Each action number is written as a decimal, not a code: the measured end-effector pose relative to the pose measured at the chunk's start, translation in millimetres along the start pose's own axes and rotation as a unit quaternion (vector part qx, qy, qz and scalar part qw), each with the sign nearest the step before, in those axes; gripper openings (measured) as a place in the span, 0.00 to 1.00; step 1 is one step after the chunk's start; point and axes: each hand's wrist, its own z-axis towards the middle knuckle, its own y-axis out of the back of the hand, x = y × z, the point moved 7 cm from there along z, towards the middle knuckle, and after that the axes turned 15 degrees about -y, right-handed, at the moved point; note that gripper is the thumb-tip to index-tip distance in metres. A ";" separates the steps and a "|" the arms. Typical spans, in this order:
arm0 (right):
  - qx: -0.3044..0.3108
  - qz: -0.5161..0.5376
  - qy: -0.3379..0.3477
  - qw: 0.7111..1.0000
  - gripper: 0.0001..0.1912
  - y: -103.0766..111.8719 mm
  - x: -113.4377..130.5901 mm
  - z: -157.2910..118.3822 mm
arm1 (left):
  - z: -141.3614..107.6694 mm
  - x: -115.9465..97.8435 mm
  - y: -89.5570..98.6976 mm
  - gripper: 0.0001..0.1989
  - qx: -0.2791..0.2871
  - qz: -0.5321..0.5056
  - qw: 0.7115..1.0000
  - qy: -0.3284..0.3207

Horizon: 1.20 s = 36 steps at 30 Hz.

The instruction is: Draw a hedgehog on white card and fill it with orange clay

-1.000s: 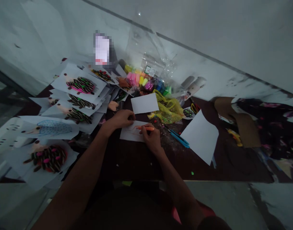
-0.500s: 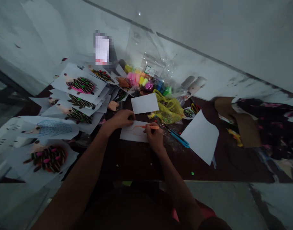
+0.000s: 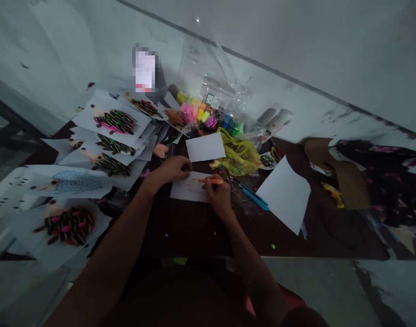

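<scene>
A white sheet [image 3: 183, 193] with faint orange lines lies on the dark table in front of me. My right hand [image 3: 218, 195] grips an orange pen [image 3: 212, 181], its tip on the sheet. At the sheet's upper left edge rests my left hand [image 3: 176, 169], its fingers curled; whether anything is between them is too small to tell. Just beyond the sheet lies a blank white card [image 3: 205, 147]. Blue-handled scissors [image 3: 253, 196] lie to the right of my right hand.
Stacked hedgehog pictures [image 3: 114, 121] fill the left side. A yellow net bag [image 3: 242, 156] and a clear bag of coloured clay [image 3: 211, 119] lie at the back. A larger white sheet [image 3: 286, 195], brown cardboard [image 3: 349, 186] and dark floral cloth [image 3: 391, 181] are on the right.
My right hand and the orange pen have shifted slightly left, and the orange line on the sheet looks a little longer. My left hand has not visibly moved.
</scene>
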 end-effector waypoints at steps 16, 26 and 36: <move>-0.027 -0.006 -0.008 1.000 0.15 8.3 -4.7 1.0 | 0.7 1.2 -1.0 0.13 -0.005 0.005 1.000 -0.008; -0.025 -0.012 0.003 1.000 0.14 7.2 -1.5 1.0 | 0.4 0.3 -0.1 0.14 -0.004 -0.006 1.000 -0.003; -0.051 -0.014 -0.003 0.999 0.15 13.8 -5.3 1.0 | -0.2 -0.7 1.1 0.13 -0.005 -0.006 1.000 -0.004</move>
